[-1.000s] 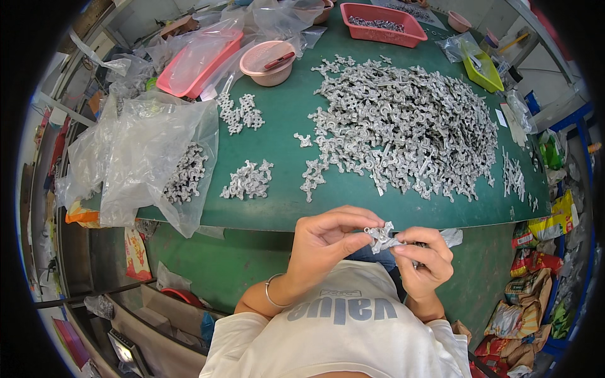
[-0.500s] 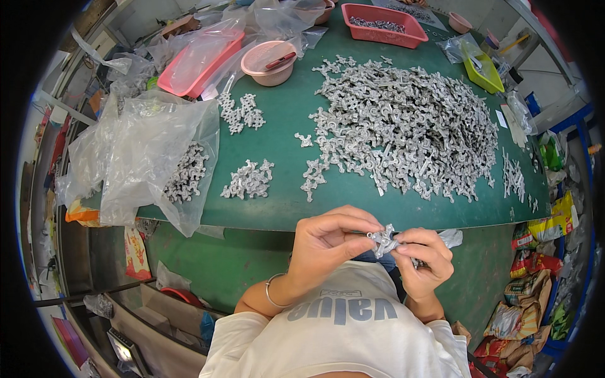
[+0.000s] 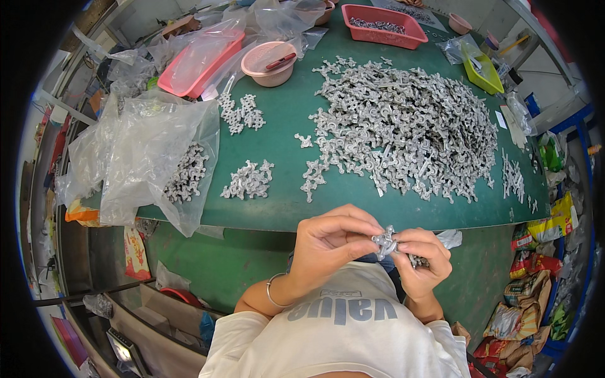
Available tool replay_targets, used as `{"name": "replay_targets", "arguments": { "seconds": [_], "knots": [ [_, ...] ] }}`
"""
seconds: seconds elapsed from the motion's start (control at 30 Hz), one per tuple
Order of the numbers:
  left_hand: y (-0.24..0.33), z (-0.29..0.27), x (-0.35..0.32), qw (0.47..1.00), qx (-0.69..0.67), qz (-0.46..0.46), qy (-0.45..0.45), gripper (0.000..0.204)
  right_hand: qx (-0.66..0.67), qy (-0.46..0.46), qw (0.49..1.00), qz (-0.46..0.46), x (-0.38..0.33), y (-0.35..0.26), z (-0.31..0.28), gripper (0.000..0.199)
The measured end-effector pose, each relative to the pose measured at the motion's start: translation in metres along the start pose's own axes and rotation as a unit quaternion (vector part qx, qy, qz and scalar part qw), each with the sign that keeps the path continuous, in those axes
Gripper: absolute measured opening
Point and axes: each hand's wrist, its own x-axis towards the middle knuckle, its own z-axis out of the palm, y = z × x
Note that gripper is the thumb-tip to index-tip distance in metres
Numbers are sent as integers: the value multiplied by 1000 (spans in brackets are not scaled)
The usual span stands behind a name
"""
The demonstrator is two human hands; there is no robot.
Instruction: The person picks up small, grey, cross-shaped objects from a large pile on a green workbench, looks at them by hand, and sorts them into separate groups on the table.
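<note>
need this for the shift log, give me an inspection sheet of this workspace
surface: green table, mostly covered
job's things: small grey metal part pinched between both hands; big heap of like parts on the table; two small piles
clutter: clear plastic bag holding parts; pink bowl; pink tray; red tray; yellow tray
hands: left hand and right hand both shut on the part, below the table edge
cables: nothing seen
surroundings: coloured packets on the floor at the right
</note>
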Motion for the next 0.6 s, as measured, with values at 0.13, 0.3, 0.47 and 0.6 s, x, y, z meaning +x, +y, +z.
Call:
{"name": "replay_targets", "arguments": {
  "seconds": [0.13,0.3,0.47,0.6],
  "knots": [
    [1,2,0,1000,15,-5,7,19,3,3,1000,6,0,-1,0,22],
    [0,6,6,999,34,1,8,17,-2,6,1000,4,-2,-1,-4,24],
    [0,10,9,999,43,4,0,17,10,12,1000,0,-4,0,-6,25],
    [-1,12,11,1000,28,3,-8,17,11,27,1000,-2,-5,0,-7,25]
  ]
}}
